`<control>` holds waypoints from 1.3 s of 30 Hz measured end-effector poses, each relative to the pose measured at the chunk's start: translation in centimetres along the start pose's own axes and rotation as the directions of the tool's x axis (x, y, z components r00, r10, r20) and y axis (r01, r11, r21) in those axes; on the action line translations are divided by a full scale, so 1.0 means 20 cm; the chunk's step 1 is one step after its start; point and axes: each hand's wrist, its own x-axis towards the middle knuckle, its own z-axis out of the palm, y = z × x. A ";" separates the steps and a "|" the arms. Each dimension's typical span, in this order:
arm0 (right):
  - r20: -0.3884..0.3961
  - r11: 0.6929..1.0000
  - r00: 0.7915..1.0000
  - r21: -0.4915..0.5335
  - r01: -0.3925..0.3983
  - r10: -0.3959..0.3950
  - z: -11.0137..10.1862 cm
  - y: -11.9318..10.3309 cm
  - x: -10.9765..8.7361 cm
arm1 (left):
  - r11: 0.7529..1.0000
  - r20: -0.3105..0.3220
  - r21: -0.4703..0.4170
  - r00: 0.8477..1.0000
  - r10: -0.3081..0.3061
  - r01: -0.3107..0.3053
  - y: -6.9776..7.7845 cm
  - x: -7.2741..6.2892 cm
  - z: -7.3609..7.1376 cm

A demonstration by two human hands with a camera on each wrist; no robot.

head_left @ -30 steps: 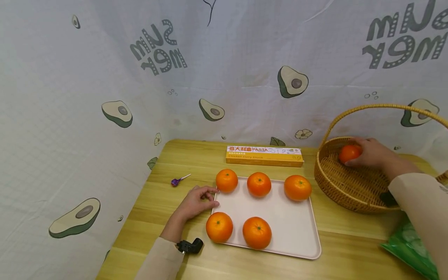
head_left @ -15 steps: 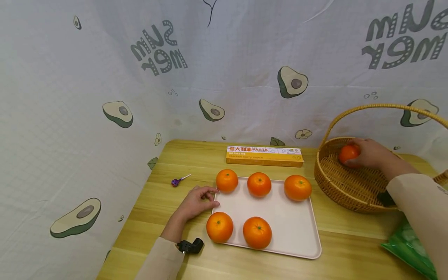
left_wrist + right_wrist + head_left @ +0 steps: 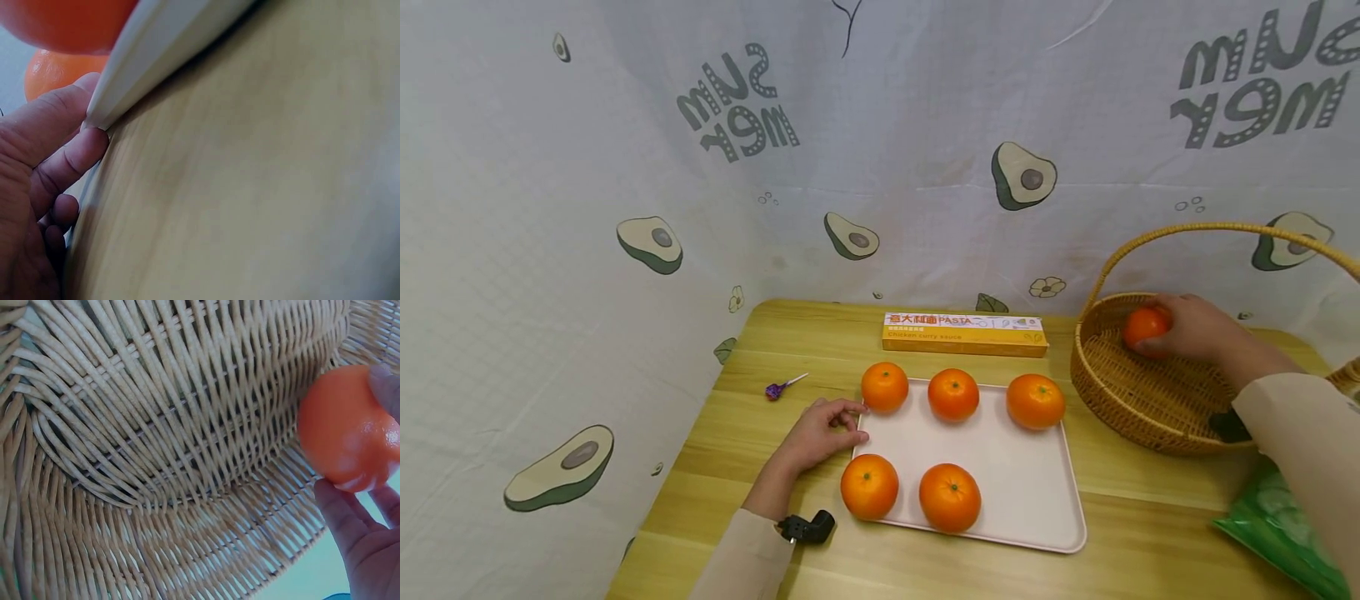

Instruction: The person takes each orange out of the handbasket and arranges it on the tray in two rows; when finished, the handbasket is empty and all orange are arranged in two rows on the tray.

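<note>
Inside the wicker basket [image 3: 1131, 400], toward its back, my right hand [image 3: 1198, 329] grips an orange [image 3: 1147, 327]. Thumb and fingertips lie on opposite sides of that fruit in the right wrist view, with the woven wall [image 3: 206, 412] beside it. My left hand [image 3: 822, 435] pinches the left rim of the white rectangular tray [image 3: 1022, 492]; the left wrist view has the thumb over the rim and a finger outside it. Three oranges stand along the tray's back edge, among them a middle orange [image 3: 953, 395]. Two more are at the front, a left orange [image 3: 869, 487] and another orange [image 3: 950, 497].
A pasta box [image 3: 964, 335] lies behind the tray. On the left of the wooden table [image 3: 722, 492] is a purple lollipop [image 3: 786, 386]. A green bag [image 3: 1285, 533] sits at the front right. The basket's tall handle [image 3: 1217, 227] arches over the right forearm.
Within the basket, my right hand has shifted very slightly on the orange. The left hand, the tray and the oranges on it stay put.
</note>
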 end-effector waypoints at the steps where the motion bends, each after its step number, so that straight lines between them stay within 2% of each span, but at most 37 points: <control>1: -0.006 1.000 1.000 -0.001 0.001 -0.001 0.00 -0.01 0.00 | 1.000 0.000 0.001 1.000 -0.003 0.003 0.00 0.00 0.00; 10: -0.058 0.999 0.997 -0.013 0.040 -0.040 -0.04 -0.15 -0.08 | 1.000 -0.010 0.003 1.000 0.019 -0.019 0.00 -0.01 0.00; 17: -0.093 0.999 0.995 0.046 0.023 -0.019 -0.08 -0.28 -0.19 | 1.000 -0.012 0.017 1.000 0.011 -0.011 -0.01 -0.02 -0.01; 24: -0.147 0.989 0.989 0.140 0.044 -0.023 -0.10 -0.40 -0.34 | 1.000 -0.010 0.015 1.000 0.006 -0.005 -0.01 -0.02 0.00; 29: -0.205 0.969 0.978 0.235 0.076 -0.027 -0.05 -0.49 -0.45 | 1.000 -0.010 0.019 1.000 -0.002 0.002 -0.01 -0.02 0.00; 33: -0.203 0.945 0.979 0.322 0.059 0.008 0.01 -0.56 -0.53 | 1.000 -0.005 0.016 1.000 -0.006 0.006 0.00 -0.02 0.00; 35: -0.204 0.923 0.979 0.379 0.069 0.010 0.05 -0.61 -0.56 | 1.000 -0.001 0.011 1.000 -0.008 0.008 0.00 -0.01 0.00; 39: -0.215 0.855 0.976 0.500 0.134 -0.027 0.13 -0.70 -0.64 | 1.000 0.001 0.004 1.000 0.002 -0.002 0.00 -0.01 0.00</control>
